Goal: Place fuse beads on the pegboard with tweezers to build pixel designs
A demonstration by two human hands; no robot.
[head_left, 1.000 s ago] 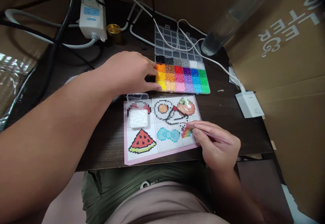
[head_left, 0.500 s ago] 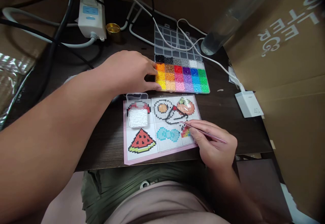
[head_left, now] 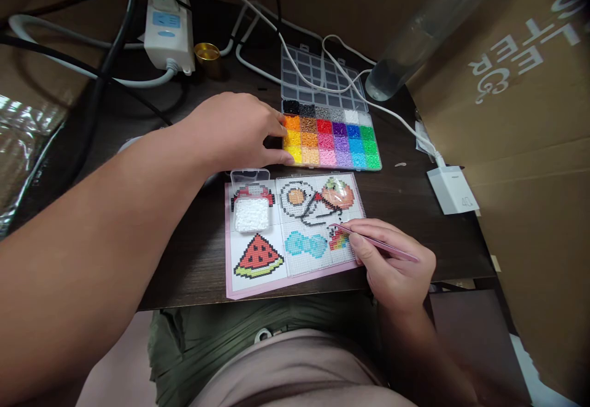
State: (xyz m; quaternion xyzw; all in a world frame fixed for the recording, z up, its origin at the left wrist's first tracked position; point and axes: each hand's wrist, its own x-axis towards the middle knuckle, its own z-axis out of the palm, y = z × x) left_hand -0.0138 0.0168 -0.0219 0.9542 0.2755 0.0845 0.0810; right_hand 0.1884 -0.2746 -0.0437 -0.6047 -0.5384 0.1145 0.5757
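Rests the spread left hand [head_left: 237, 130] against the left edge of the bead box [head_left: 338, 168]; pinches pink tweezers [head_left: 393, 250] in the right hand [head_left: 399, 275], slanting them over the pegboard [head_left: 303, 265].

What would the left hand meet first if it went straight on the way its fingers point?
The left side of the bead box; the left hand's thumb and fingertips appear to be at its edge, though exact contact is unclear.

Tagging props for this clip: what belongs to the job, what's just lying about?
Part of the job:
tweezers, in the right hand
clear pegboard, over the pattern sheet
bead box, left hand at its edge
white bead tub

Apparently just lying about:
power strip
gold cup
white charger
clear cylinder
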